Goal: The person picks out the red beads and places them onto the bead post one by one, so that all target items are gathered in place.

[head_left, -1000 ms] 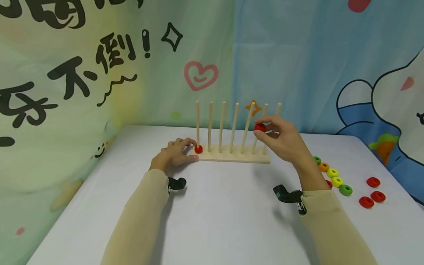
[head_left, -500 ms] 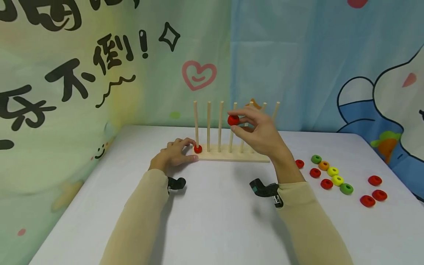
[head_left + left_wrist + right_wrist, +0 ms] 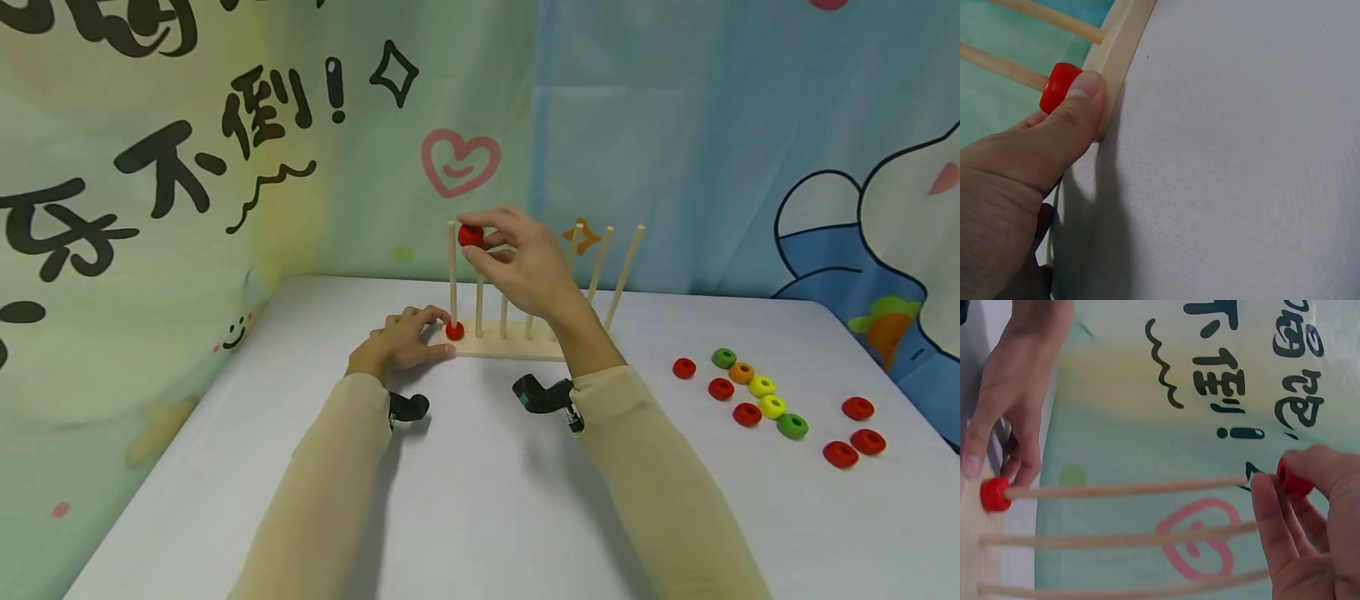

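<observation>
A rounded, glossy red bead [image 3: 471, 236] is pinched in the right hand [image 3: 534, 265], near the tip of the leftmost slim wooden peg [image 3: 452, 275]. A second red bead [image 3: 454, 332] encircles its foot. The left hand [image 3: 405, 340] grips the flat wooden base [image 3: 491, 347] by its left end, near the white table's far edge; ring-shaped loose beads [image 3: 772, 407] lie toward the right edge.

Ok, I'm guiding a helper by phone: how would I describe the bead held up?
On the white table, find the wooden rack. Near the top of its leftmost peg, the right hand pinches a red bead. Unlike the other red beads, it is held in the air.
</observation>
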`<action>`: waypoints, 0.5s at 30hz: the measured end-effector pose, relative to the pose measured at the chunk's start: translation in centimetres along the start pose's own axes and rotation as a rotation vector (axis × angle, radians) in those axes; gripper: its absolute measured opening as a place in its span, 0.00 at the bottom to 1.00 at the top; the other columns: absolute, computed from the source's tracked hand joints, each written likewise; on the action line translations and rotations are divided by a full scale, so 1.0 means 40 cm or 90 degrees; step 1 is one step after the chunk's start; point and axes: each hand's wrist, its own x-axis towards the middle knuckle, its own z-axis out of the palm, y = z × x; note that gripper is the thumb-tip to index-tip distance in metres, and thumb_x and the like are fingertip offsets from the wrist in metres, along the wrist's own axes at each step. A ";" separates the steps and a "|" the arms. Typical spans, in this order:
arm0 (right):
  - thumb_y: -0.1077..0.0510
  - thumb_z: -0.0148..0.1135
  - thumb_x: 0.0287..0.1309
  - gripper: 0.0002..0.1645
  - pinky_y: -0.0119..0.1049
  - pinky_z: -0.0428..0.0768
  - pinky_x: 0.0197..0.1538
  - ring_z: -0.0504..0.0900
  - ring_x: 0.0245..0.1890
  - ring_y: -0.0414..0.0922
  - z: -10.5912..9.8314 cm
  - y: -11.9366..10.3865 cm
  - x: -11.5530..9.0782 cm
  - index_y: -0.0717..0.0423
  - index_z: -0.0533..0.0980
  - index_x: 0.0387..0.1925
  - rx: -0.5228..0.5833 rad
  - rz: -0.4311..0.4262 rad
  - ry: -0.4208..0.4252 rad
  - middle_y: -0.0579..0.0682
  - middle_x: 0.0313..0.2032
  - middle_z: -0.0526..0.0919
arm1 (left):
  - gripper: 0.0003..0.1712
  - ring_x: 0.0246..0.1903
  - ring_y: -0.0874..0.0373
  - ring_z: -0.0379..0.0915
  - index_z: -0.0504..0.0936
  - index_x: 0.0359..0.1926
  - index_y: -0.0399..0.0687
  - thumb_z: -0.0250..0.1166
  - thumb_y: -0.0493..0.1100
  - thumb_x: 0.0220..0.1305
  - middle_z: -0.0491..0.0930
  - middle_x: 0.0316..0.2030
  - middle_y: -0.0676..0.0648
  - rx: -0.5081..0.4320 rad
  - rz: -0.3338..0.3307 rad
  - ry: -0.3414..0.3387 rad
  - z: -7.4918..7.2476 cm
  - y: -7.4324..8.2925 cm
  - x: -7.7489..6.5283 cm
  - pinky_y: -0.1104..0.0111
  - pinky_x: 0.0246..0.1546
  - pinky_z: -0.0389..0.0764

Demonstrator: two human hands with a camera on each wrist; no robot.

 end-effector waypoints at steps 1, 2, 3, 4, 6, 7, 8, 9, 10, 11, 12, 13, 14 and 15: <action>0.59 0.64 0.64 0.20 0.37 0.81 0.48 0.82 0.44 0.44 0.005 -0.001 0.006 0.48 0.79 0.58 -0.009 0.000 0.006 0.47 0.51 0.77 | 0.34 0.68 0.41 0.50 0.64 0.63 0.77 0.64 0.71 0.58 0.60 0.68 0.51 0.002 -0.006 -0.003 0.000 0.001 0.002 0.37 0.61 0.57; 0.59 0.64 0.64 0.21 0.37 0.82 0.47 0.83 0.43 0.44 0.010 -0.002 0.012 0.48 0.79 0.58 -0.013 0.002 0.011 0.48 0.52 0.76 | 0.34 0.69 0.41 0.50 0.64 0.63 0.77 0.64 0.71 0.58 0.60 0.69 0.51 0.005 -0.012 -0.007 0.000 0.001 0.003 0.37 0.61 0.57; 0.59 0.64 0.64 0.21 0.37 0.82 0.45 0.83 0.43 0.45 0.014 -0.003 0.017 0.49 0.79 0.59 -0.017 0.007 0.014 0.48 0.52 0.76 | 0.34 0.69 0.41 0.49 0.64 0.63 0.77 0.64 0.71 0.57 0.60 0.69 0.51 0.008 -0.017 -0.010 0.001 0.001 0.005 0.38 0.61 0.57; 0.59 0.63 0.65 0.21 0.38 0.82 0.43 0.84 0.42 0.45 0.019 -0.005 0.021 0.49 0.78 0.59 -0.020 0.013 0.018 0.49 0.52 0.75 | 0.35 0.69 0.41 0.49 0.64 0.64 0.77 0.64 0.71 0.57 0.60 0.69 0.50 0.010 -0.019 -0.011 0.001 0.001 0.006 0.38 0.62 0.57; 0.59 0.63 0.65 0.21 0.37 0.83 0.39 0.85 0.39 0.44 0.026 -0.007 0.028 0.48 0.78 0.59 -0.026 0.028 0.032 0.48 0.53 0.74 | 0.35 0.69 0.40 0.49 0.64 0.63 0.77 0.64 0.71 0.57 0.60 0.69 0.50 0.009 -0.018 -0.013 0.002 0.001 0.008 0.38 0.62 0.57; 0.60 0.63 0.65 0.21 0.37 0.83 0.37 0.85 0.37 0.43 0.030 -0.008 0.032 0.48 0.78 0.59 -0.024 0.033 0.038 0.48 0.53 0.74 | 0.35 0.69 0.40 0.49 0.64 0.63 0.77 0.64 0.71 0.57 0.60 0.69 0.50 0.008 -0.015 -0.015 0.002 0.001 0.008 0.37 0.62 0.56; 0.61 0.62 0.65 0.21 0.37 0.83 0.36 0.85 0.36 0.43 0.034 -0.009 0.036 0.49 0.78 0.59 -0.020 0.036 0.043 0.48 0.53 0.74 | 0.35 0.69 0.40 0.49 0.64 0.63 0.77 0.64 0.71 0.57 0.60 0.69 0.50 0.008 -0.012 -0.016 0.002 0.001 0.009 0.37 0.62 0.57; 0.61 0.62 0.65 0.21 0.37 0.83 0.34 0.85 0.34 0.43 0.038 -0.009 0.040 0.49 0.78 0.59 -0.019 0.039 0.047 0.48 0.53 0.74 | 0.35 0.69 0.40 0.49 0.64 0.63 0.77 0.64 0.71 0.57 0.60 0.69 0.50 0.008 -0.010 -0.017 0.002 0.001 0.010 0.37 0.61 0.57; 0.62 0.62 0.65 0.21 0.36 0.83 0.33 0.84 0.32 0.43 0.043 -0.010 0.044 0.49 0.78 0.59 -0.016 0.040 0.050 0.48 0.53 0.74 | 0.34 0.69 0.40 0.49 0.64 0.62 0.78 0.64 0.72 0.56 0.60 0.69 0.50 0.006 -0.011 -0.019 0.000 0.002 0.010 0.37 0.61 0.58; 0.63 0.62 0.64 0.22 0.36 0.83 0.32 0.84 0.30 0.44 0.047 -0.010 0.048 0.50 0.78 0.59 -0.010 0.039 0.051 0.48 0.53 0.74 | 0.34 0.69 0.40 0.49 0.65 0.61 0.78 0.65 0.72 0.56 0.60 0.69 0.50 0.003 -0.014 -0.021 -0.001 0.003 0.011 0.37 0.60 0.58; 0.63 0.62 0.64 0.22 0.36 0.83 0.31 0.84 0.28 0.44 0.052 -0.010 0.052 0.50 0.78 0.59 -0.003 0.039 0.050 0.49 0.52 0.73 | 0.34 0.69 0.41 0.48 0.65 0.61 0.79 0.65 0.72 0.55 0.60 0.69 0.51 0.000 -0.019 -0.023 -0.003 0.004 0.011 0.36 0.60 0.59; 0.63 0.62 0.64 0.22 0.36 0.83 0.31 0.84 0.27 0.45 0.056 -0.009 0.056 0.51 0.78 0.59 0.003 0.039 0.049 0.49 0.52 0.74 | 0.34 0.69 0.41 0.48 0.65 0.60 0.80 0.65 0.72 0.55 0.60 0.69 0.51 0.000 -0.022 -0.024 -0.005 0.006 0.012 0.36 0.59 0.60; 0.63 0.62 0.64 0.22 0.35 0.84 0.31 0.84 0.26 0.44 0.060 -0.007 0.059 0.51 0.78 0.59 0.007 0.043 0.051 0.49 0.53 0.73 | 0.33 0.69 0.41 0.48 0.65 0.60 0.80 0.65 0.72 0.55 0.60 0.68 0.52 -0.001 -0.023 -0.024 -0.006 0.007 0.013 0.35 0.59 0.60; 0.63 0.62 0.64 0.22 0.35 0.84 0.31 0.84 0.26 0.44 0.062 -0.005 0.062 0.52 0.77 0.60 0.008 0.046 0.055 0.49 0.52 0.73 | 0.33 0.69 0.41 0.48 0.65 0.60 0.80 0.65 0.72 0.55 0.60 0.68 0.52 -0.002 -0.022 -0.025 -0.007 0.010 0.014 0.35 0.58 0.61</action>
